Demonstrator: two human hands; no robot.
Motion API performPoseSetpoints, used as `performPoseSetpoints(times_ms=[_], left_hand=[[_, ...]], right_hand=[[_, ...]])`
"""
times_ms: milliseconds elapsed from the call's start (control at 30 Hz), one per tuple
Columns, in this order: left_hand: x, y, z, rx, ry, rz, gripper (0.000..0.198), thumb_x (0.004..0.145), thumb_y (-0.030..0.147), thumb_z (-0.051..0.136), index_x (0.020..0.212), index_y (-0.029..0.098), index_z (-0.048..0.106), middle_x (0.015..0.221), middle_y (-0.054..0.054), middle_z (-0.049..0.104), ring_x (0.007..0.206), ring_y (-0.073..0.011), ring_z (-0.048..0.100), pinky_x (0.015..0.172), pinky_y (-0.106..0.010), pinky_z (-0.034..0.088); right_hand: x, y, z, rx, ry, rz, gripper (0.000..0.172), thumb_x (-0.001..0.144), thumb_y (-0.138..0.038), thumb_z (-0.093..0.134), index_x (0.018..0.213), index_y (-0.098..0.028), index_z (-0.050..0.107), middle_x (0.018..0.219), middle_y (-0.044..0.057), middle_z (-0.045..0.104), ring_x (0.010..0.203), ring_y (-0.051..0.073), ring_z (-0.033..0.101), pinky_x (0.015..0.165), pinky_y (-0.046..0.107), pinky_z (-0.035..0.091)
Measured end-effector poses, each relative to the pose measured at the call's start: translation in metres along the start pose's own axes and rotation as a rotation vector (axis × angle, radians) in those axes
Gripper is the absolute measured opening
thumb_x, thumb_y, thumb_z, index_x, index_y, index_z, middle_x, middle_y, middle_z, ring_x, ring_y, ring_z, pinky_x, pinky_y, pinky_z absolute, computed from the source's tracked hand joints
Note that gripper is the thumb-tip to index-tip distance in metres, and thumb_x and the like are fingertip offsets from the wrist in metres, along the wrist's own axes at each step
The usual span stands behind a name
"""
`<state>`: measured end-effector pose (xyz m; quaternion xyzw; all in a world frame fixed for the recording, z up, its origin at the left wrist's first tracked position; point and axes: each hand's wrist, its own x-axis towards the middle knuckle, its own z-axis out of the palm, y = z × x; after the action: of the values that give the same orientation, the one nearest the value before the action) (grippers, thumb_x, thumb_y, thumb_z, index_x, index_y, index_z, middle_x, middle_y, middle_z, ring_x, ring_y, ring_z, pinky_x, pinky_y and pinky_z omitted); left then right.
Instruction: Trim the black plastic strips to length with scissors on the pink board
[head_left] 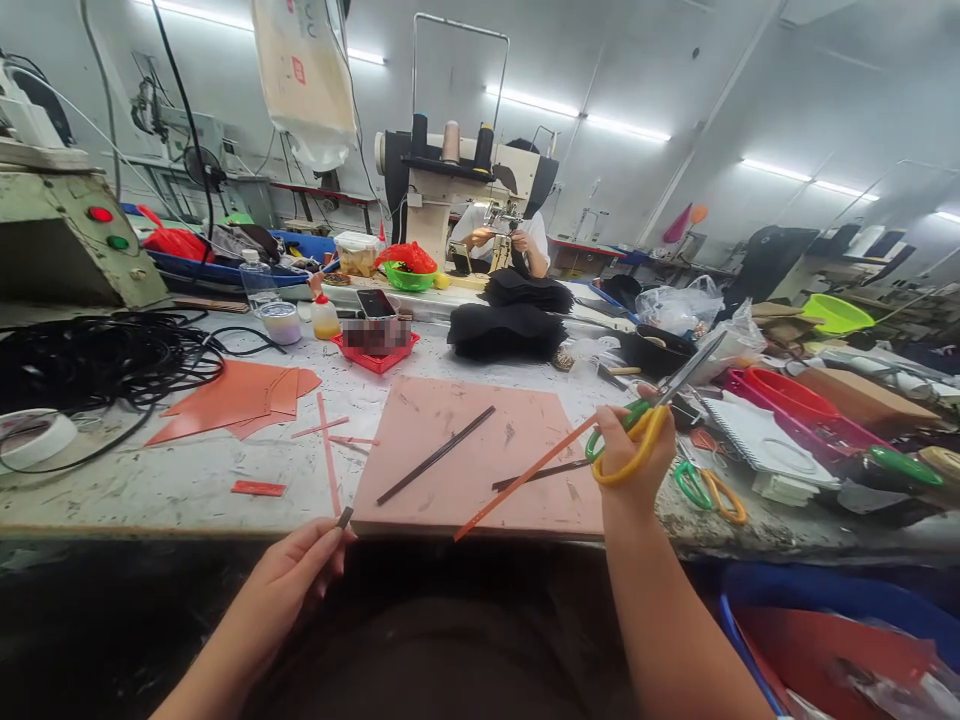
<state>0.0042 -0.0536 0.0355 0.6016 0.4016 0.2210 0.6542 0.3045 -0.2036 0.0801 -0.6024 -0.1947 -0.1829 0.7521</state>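
Observation:
My left hand [304, 565] is closed at the table's front edge, pinching a small dark piece [345, 517] between thumb and finger; the rest of that piece is hidden. Raised over the right side of the pink board [457, 400], my right hand [637, 450] grips scissors [686, 370] with green and yellow handles, blades pointing up and away. A long orange strip [517, 485] slants down from the same hand toward the board's front edge. Two dark strips [439, 453] lie on the board. Thin orange strips [328, 455] and a short red-orange piece [257, 488] rest left of it.
Orange sheets [240, 395], coiled black cord [97, 360] and a tape roll [34, 440] lie at the left. Black stacked pieces [506, 332] and a red basket [375, 355] stand behind the board. Another pair of scissors [709, 490] lies right. A co-worker [536, 240] sits at a sewing machine opposite.

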Motion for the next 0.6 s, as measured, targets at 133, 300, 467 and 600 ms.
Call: performPoseSetpoints(times_ms=[133,300,467,600], left_hand=[[0.002,0.001,0.001,0.016,-0.063,-0.032,0.044,0.063,0.059,0.064,0.076,0.017,0.065,0.056,0.004,0.05,0.05,-0.0078,0.039,0.045,-0.017,0.03],[0.005,0.016,0.023,0.068,-0.097,0.01,0.043,0.063,0.058,0.062,0.07,0.016,0.062,0.052,0.005,0.049,0.046,-0.0073,0.038,0.043,-0.018,0.028],[0.015,0.039,0.055,0.097,-0.182,0.121,0.04,0.067,0.056,0.056,0.071,0.017,0.06,0.053,0.004,0.048,0.047,-0.0097,0.04,0.045,-0.02,0.03],[0.016,0.056,0.071,0.161,-0.218,0.264,0.033,0.076,0.05,0.051,0.076,0.018,0.06,0.059,0.003,0.05,0.049,-0.0111,0.041,0.047,-0.022,0.034]], right_hand=[[0.007,-0.005,-0.009,0.041,0.066,0.019,0.046,0.061,-0.022,0.07,0.104,-0.018,0.056,0.067,-0.005,0.056,0.061,0.011,0.055,0.064,0.027,0.047],[-0.017,-0.021,-0.009,0.128,-0.163,0.229,0.047,0.062,-0.021,0.071,0.106,-0.021,0.055,0.067,-0.006,0.056,0.058,0.01,0.054,0.057,0.024,0.045],[-0.077,-0.046,0.019,0.327,-0.573,0.406,0.045,0.063,-0.02,0.067,0.106,-0.021,0.053,0.065,-0.005,0.057,0.055,0.011,0.052,0.052,0.024,0.044],[-0.103,-0.057,0.045,0.433,-0.668,0.525,0.047,0.061,-0.019,0.068,0.105,-0.021,0.052,0.065,-0.005,0.056,0.057,0.011,0.053,0.055,0.024,0.045]])
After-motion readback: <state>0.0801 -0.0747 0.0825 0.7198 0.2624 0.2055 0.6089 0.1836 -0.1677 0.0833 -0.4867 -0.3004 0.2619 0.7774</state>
